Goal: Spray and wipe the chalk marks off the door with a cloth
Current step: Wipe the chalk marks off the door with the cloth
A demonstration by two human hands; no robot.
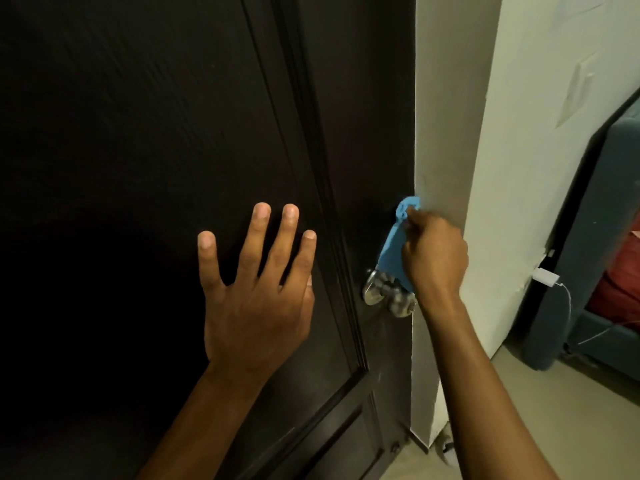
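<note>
Head view of a door-cleaning task. The left hand (256, 289) lies flat on the dark door (145, 140), fingers straight and spread, gripping nothing; it appears to brace the panel. The right hand (434, 252) has its fingers curled around a blue cloth (393, 247), bunched and pressed against the door's edge strip just above the metal doorknob (388, 294), beside the pale wall (446, 116).

Risks, as judged from this view: the door seems to stand open against the wall corner, so firm wiping near its free edge could swing it if the bracing hand eases off. The cloth hangs down onto the knob and could snag there or drag across it. Its upper end sits right at the door-wall boundary, so loosened chalk could smear onto the wall. In this dim light, faint residue could easily be missed.

Appearance of the door: near-black, with visible wood grain and a raised moulding framing a recessed panel. No chalk marks can be made out on the visible surface, and any under the cloth are hidden. No spray bottle is in view
</note>
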